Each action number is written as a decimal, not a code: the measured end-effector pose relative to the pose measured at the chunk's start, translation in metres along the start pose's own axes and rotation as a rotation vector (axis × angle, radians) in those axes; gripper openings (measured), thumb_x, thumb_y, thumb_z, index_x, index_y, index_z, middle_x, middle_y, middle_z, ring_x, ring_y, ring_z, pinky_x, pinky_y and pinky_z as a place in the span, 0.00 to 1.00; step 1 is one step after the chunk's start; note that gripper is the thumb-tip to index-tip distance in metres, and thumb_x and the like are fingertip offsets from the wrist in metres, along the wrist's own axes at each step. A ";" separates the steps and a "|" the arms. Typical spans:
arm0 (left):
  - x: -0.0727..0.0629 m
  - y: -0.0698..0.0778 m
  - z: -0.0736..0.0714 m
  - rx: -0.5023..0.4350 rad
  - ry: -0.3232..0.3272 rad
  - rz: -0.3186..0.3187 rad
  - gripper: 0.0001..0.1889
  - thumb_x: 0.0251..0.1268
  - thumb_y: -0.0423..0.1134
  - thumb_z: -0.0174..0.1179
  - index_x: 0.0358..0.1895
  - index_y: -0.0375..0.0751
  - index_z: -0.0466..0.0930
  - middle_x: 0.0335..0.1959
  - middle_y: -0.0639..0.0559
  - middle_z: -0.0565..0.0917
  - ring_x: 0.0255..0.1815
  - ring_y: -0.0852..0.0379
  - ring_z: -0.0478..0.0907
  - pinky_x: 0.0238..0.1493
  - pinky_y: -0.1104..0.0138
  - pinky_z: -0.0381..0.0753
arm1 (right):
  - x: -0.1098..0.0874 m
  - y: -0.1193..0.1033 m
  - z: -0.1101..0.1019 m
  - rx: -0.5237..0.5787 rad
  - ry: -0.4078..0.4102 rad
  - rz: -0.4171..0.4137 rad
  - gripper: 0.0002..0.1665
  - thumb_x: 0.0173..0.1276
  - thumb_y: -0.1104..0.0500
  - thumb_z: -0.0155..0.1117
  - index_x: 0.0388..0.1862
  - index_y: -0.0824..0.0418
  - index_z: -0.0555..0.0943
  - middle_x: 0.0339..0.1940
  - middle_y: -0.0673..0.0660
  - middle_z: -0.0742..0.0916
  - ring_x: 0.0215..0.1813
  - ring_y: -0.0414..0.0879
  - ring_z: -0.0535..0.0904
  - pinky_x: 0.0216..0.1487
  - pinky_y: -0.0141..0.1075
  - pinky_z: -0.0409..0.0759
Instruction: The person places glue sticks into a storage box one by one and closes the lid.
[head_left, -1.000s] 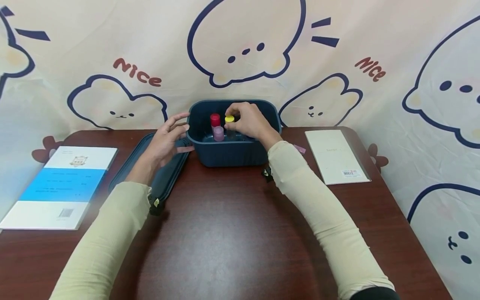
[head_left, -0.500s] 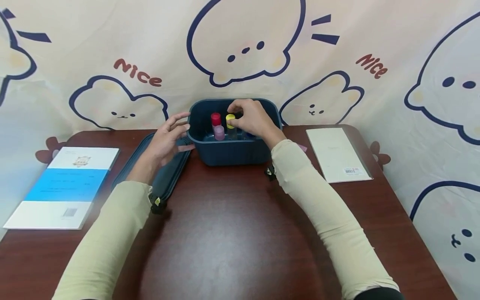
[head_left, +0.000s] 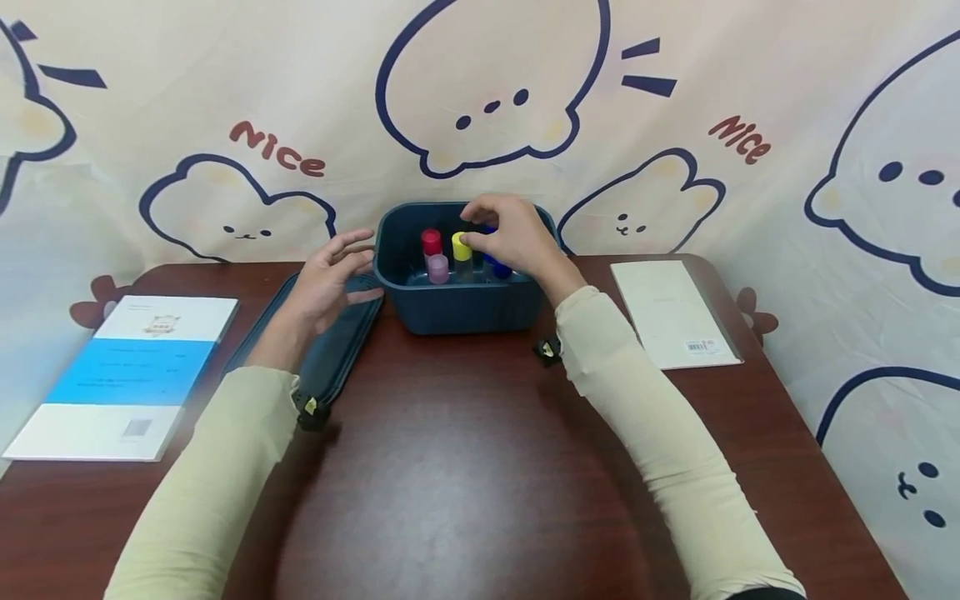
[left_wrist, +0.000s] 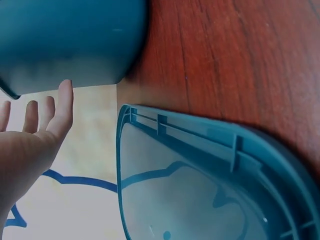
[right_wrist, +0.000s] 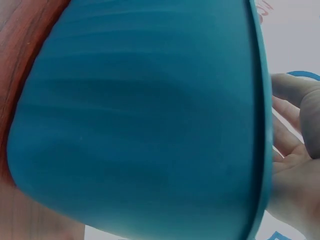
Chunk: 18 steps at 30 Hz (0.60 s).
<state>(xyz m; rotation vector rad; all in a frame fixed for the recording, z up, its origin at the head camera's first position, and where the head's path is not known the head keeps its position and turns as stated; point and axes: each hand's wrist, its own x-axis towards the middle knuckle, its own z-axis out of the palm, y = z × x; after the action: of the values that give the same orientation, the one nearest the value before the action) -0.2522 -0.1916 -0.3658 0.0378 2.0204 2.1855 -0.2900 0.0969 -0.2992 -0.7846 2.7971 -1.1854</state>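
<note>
A dark blue plastic box [head_left: 465,312] stands at the far side of the table. Inside are a red-capped bottle [head_left: 431,242], a small purple-capped one [head_left: 437,268] and an upright bottle with a yellow cap [head_left: 461,247]. Farther right in the box, blue caps [head_left: 499,268] show partly behind my right hand [head_left: 513,237]. That hand reaches over the box, thumb tip right at the yellow cap and the other fingers parted from it. The box wall hides its fingertips in the right wrist view. My left hand [head_left: 322,283] is at the box's left side, fingers spread.
Beneath my left forearm lies the box's lid [left_wrist: 200,150], beside the box. A blue-and-white book [head_left: 127,375] is on the left of the table, a pale notebook [head_left: 675,312] on the right. A patterned cloth [head_left: 480,83] hangs behind.
My right hand has loosened from the yellow-capped bottle and shifted slightly right and up, baring more of the cap and the blue caps. My left hand has edged slightly left, away from the box rim.
</note>
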 end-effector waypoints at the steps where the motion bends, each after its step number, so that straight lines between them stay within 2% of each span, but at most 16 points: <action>1: 0.000 -0.001 -0.001 0.006 -0.001 -0.005 0.25 0.77 0.47 0.57 0.73 0.48 0.67 0.64 0.47 0.72 0.61 0.49 0.74 0.59 0.46 0.77 | -0.002 0.000 -0.001 0.006 0.012 0.002 0.20 0.71 0.56 0.69 0.59 0.64 0.82 0.57 0.60 0.85 0.60 0.52 0.79 0.65 0.41 0.76; 7: -0.005 -0.001 -0.006 0.043 0.007 -0.030 0.24 0.78 0.46 0.55 0.72 0.45 0.68 0.64 0.49 0.72 0.61 0.51 0.73 0.54 0.56 0.84 | -0.009 0.004 -0.010 0.038 0.059 0.014 0.21 0.71 0.57 0.69 0.60 0.65 0.81 0.58 0.60 0.85 0.61 0.53 0.79 0.65 0.42 0.77; 13: -0.013 0.003 -0.016 0.048 0.027 -0.026 0.22 0.78 0.46 0.56 0.70 0.48 0.70 0.62 0.50 0.73 0.66 0.45 0.70 0.51 0.61 0.85 | -0.017 0.011 -0.020 0.068 0.107 0.022 0.22 0.71 0.57 0.69 0.60 0.65 0.81 0.58 0.61 0.85 0.60 0.54 0.80 0.64 0.43 0.77; 16: -0.018 0.004 -0.022 0.029 0.045 -0.025 0.22 0.77 0.46 0.57 0.70 0.48 0.71 0.61 0.51 0.74 0.64 0.49 0.73 0.49 0.63 0.86 | -0.020 0.013 -0.026 0.078 0.132 0.025 0.21 0.71 0.58 0.69 0.60 0.66 0.82 0.58 0.60 0.85 0.60 0.52 0.80 0.64 0.42 0.78; 18: -0.021 0.004 -0.027 0.022 0.057 -0.033 0.23 0.76 0.46 0.58 0.70 0.48 0.71 0.62 0.50 0.75 0.62 0.53 0.75 0.52 0.61 0.85 | -0.022 0.016 -0.029 0.082 0.141 0.035 0.21 0.71 0.58 0.69 0.60 0.65 0.82 0.58 0.60 0.85 0.60 0.52 0.80 0.64 0.43 0.78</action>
<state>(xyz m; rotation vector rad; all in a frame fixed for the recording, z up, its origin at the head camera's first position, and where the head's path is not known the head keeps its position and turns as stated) -0.2352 -0.2211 -0.3618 -0.0560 2.0596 2.1688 -0.2831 0.1353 -0.2932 -0.6681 2.8366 -1.3922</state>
